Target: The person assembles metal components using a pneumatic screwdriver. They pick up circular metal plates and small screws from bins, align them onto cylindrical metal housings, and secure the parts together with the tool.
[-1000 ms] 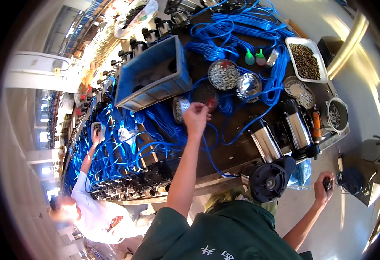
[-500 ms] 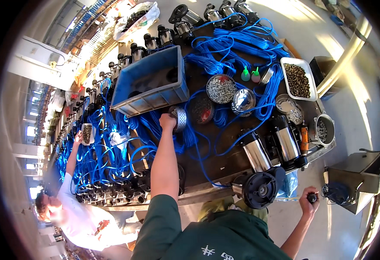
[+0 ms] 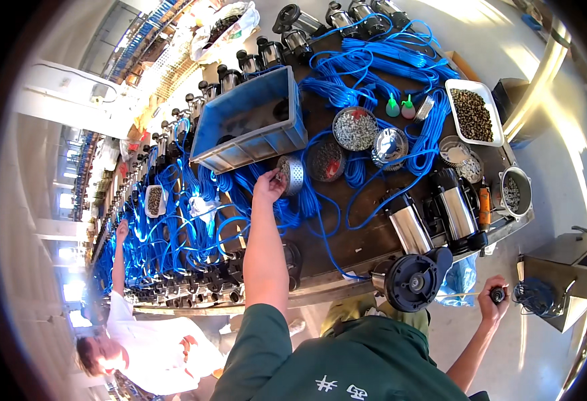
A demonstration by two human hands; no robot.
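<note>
My left hand (image 3: 269, 184) is at the rim of a perforated round metal cup (image 3: 293, 175), fingertips pinched together; whatever is between them is too small to make out. The cup stands in front of a blue crate, beside blue cable. On the right, my right hand (image 3: 493, 301) is wrapped around the black handle of a screwdriver (image 3: 498, 294). Its thin shaft points left toward a steel pump (image 3: 410, 284) with a round black end, which lies at the table's near edge. Two more steel-bodied pumps (image 3: 408, 224) (image 3: 455, 210) lie just behind it.
Around the blue crate (image 3: 247, 150) are coiled blue cables (image 3: 374, 63), bowls of small metal parts (image 3: 355, 129) and a white tray of brass-coloured pieces (image 3: 474, 115). An orange-handled tool (image 3: 485, 206) lies by a metal pot (image 3: 513, 190). A co-worker in white (image 3: 163, 354) reaches over at left.
My left hand has drawn back slightly from inside the cup to its rim. The co-worker's hand has come away from a small white tray. My right hand keeps its hold on the screwdriver.
</note>
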